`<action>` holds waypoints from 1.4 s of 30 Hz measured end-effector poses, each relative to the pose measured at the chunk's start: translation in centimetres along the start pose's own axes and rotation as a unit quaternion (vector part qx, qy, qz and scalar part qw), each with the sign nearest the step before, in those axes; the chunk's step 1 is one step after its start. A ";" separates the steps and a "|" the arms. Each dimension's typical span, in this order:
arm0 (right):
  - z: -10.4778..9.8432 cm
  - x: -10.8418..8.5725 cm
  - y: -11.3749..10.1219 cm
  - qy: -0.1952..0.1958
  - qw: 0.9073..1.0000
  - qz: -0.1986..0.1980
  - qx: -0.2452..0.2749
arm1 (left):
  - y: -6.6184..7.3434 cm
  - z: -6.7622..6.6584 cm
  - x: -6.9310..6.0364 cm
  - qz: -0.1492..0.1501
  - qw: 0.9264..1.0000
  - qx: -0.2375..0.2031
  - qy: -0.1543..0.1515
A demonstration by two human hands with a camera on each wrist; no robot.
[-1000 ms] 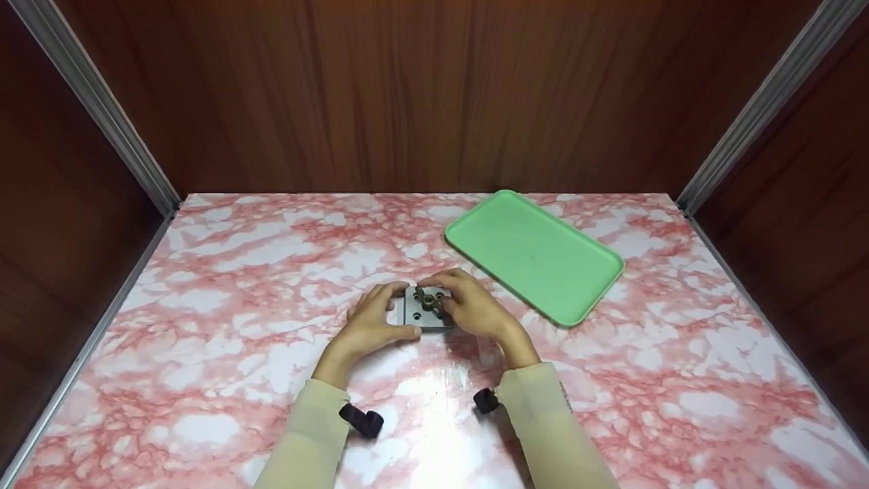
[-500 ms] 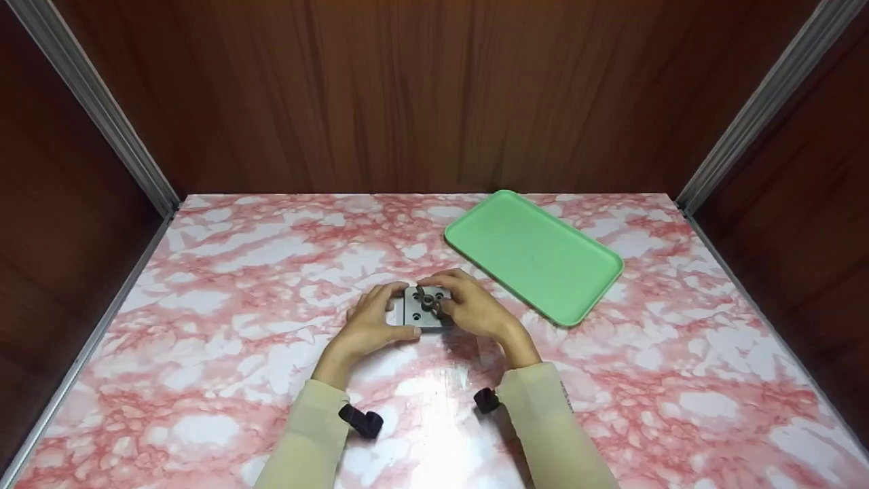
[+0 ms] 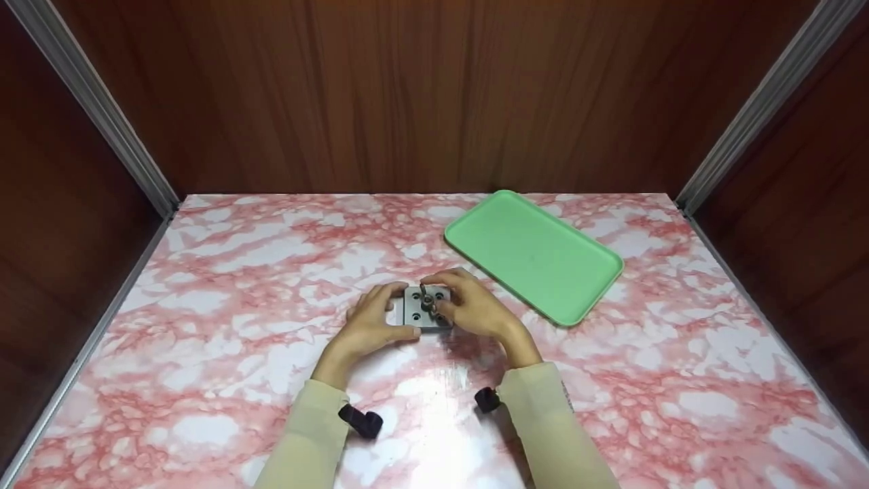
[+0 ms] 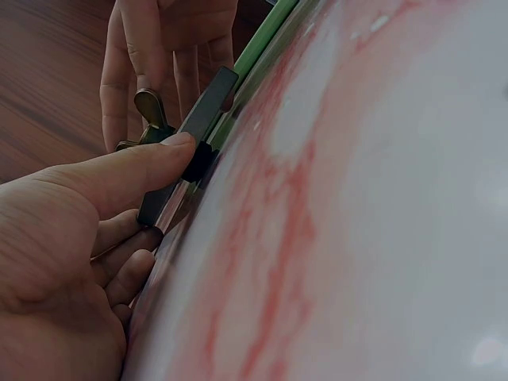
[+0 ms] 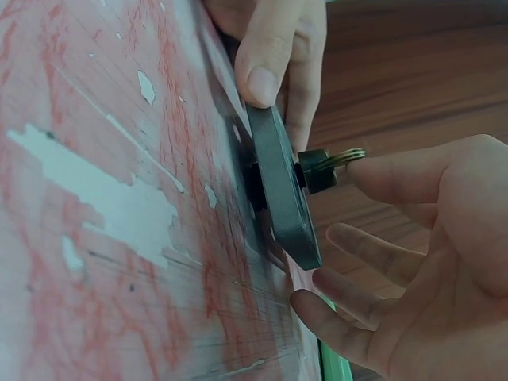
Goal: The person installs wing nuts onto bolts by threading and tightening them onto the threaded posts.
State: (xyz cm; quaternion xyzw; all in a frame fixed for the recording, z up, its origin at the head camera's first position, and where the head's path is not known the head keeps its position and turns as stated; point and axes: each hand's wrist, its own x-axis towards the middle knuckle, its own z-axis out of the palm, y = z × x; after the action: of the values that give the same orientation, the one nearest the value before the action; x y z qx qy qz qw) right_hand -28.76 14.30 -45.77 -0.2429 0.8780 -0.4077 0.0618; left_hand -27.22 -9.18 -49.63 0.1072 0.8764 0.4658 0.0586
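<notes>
1. My left hand (image 3: 368, 327) gripped the metal plate (image 3: 429, 322) at its left side, thumb (image 4: 131, 173) along the near edge and forefinger at the far edge.
2. My right hand (image 3: 478, 310) was at the wing nut (image 3: 427, 302), with thumb and forefinger narrowly set about it; the thumb (image 5: 401, 175) touched one wing, and the forefinger was at the other.
3. My other right fingers were spread apart, lightly bent, beside the plate's right edge.
4. The wing nut stood up from the middle of the plate, among dark round holes.
5. The plate lay level near the middle of the table (image 3: 224, 299), raised a little on a black piece (image 4: 198, 161) beneath it.
6. The green tray (image 3: 535, 255) rested at an angle on the table, beyond and to the right of my right hand.
7. Pale sleeves (image 3: 305, 435) covered my forearms.
</notes>
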 end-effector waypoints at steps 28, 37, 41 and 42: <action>-0.1 0.0 0.2 0.002 1.000 -0.016 0.009 | 0.2 0.0 -0.1 0.005 1.000 0.001 0.001; -0.1 0.0 0.2 0.007 1.000 -0.013 0.020 | 0.4 -0.1 -0.2 0.002 1.000 0.001 -0.002; 0.0 0.0 0.2 0.014 1.000 -0.016 0.015 | 0.4 -0.1 -0.2 0.003 1.000 0.000 -0.001; 0.1 0.0 0.2 0.014 1.000 -0.016 0.015 | 0.3 -0.1 -0.2 0.002 1.000 0.000 -0.001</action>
State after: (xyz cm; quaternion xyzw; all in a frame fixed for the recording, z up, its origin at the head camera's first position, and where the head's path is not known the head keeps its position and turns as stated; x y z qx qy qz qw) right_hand -28.84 14.35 -45.96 -0.2502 0.8687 -0.4250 0.0462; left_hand -27.04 -9.12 -49.28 0.1094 0.8759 0.4662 0.0583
